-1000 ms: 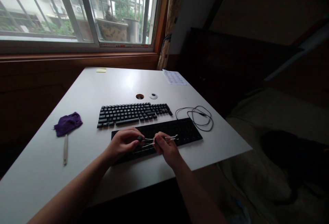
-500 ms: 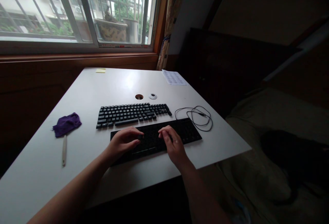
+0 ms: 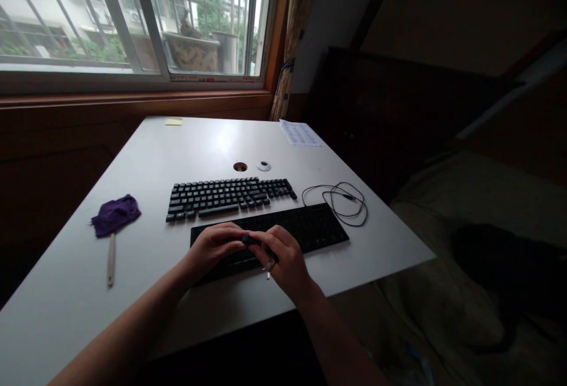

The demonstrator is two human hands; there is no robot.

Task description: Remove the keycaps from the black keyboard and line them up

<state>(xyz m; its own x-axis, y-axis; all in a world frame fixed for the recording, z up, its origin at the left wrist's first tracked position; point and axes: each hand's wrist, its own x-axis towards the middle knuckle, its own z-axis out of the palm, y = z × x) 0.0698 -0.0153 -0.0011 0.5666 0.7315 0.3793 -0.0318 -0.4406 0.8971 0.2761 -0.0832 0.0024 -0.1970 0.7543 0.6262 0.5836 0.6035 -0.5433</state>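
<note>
Over the black keyboard base (image 3: pixel 316 228), my two hands meet at a small black keycap (image 3: pixel 246 239). My left hand (image 3: pixel 218 243) is closed, pinching the keycap between thumb and fingertips. My right hand (image 3: pixel 283 256) is also closed, its thumb and index finger at the keycap's right side. A slim dark thing with thin metal at its end (image 3: pixel 269 265) shows under the right fingers; its kind is not clear. Loose black keycaps (image 3: pixel 212 194) lie in keyboard order just behind the base. The base's middle is partly hidden by my hands.
A purple cloth (image 3: pixel 116 215) with a pale handle (image 3: pixel 110 262) lies at the left. The coiled black cable (image 3: pixel 364 206) is at the right. Farther back are a cable hole (image 3: pixel 240 167), its round cover (image 3: pixel 263 166), printed paper (image 3: pixel 301 133) and yellow notes (image 3: pixel 173 121).
My right hand has moved left and its fingers now meet the keycap in my left hand. The left hand has stayed nearly in place. The thin metal has come into view.
</note>
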